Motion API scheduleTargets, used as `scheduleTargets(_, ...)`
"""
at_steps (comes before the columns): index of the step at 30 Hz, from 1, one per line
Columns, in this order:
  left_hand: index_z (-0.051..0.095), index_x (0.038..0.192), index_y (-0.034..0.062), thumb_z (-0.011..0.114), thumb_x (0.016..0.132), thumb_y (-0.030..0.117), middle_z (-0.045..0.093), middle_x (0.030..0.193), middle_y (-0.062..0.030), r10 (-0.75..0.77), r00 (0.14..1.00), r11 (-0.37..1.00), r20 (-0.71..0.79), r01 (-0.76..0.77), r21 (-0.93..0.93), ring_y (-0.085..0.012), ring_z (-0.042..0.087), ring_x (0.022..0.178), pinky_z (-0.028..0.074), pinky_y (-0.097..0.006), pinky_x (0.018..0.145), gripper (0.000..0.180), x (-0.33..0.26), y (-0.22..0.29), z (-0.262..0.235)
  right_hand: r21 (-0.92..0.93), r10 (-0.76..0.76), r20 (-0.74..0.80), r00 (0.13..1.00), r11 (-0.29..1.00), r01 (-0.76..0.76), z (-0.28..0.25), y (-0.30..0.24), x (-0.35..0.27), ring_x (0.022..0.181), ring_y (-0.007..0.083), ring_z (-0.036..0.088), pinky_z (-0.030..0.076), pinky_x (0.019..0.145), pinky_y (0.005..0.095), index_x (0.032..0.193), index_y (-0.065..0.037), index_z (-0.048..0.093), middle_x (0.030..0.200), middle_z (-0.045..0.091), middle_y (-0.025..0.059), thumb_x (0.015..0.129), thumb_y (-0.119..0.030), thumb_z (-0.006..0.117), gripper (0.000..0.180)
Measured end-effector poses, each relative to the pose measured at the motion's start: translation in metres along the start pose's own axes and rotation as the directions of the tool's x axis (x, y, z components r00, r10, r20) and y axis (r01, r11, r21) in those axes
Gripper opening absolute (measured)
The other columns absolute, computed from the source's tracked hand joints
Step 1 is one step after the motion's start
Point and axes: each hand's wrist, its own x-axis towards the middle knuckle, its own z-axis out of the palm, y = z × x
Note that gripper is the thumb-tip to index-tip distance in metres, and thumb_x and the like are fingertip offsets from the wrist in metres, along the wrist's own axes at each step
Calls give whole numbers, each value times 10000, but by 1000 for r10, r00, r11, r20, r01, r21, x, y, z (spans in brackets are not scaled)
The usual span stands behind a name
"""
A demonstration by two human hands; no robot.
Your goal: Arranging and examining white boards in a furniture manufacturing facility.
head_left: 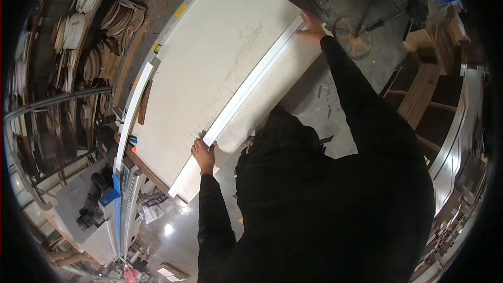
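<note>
A long white strip [257, 76] lies along the near right side of a cream worktop [209, 47], running from lower left to upper right. My left hand [203, 156] is closed around its lower part, fingers over the top. Farther up, my right hand [313, 27] grips the strip near its upper end, with thumb and fingers on either side of it. Along the worktop's left edge lie a grey spirit level [167, 31] with yellow marks, a second white strip [134, 104] and a short dark wood piece [145, 104].
Racks of curved wooden templates [123, 15] stand at the left. A machine with a blue part [109, 197] is at the lower left. Right of the worktop are a round metal base [352, 37], a black fan-like head [417, 8] and a brown wooden cabinet [419, 94].
</note>
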Motion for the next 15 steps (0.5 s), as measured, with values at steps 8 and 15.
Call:
scheduleTargets(8,530,1361,-8,870,866,329,601,1324,-197,-27,1000,1000,1,27,15,-415,542,1275,372,-567,1127,688,-7,-6,2,447,115,-32,993,890,-89,37,13,-6,1536,352,426,361,1258,437,1619,-71,465,1652,469,200,847,-573,865,1004)
scheduleTargets(15,522,1370,-15,849,886,331,588,1352,-198,-50,999,998,6,50,26,-414,533,1290,367,-564,1131,680,-6,-3,3,452,84,-39,996,890,-58,36,14,-5,1515,355,454,378,1242,440,1586,-66,503,1625,497,209,862,-573,854,951)
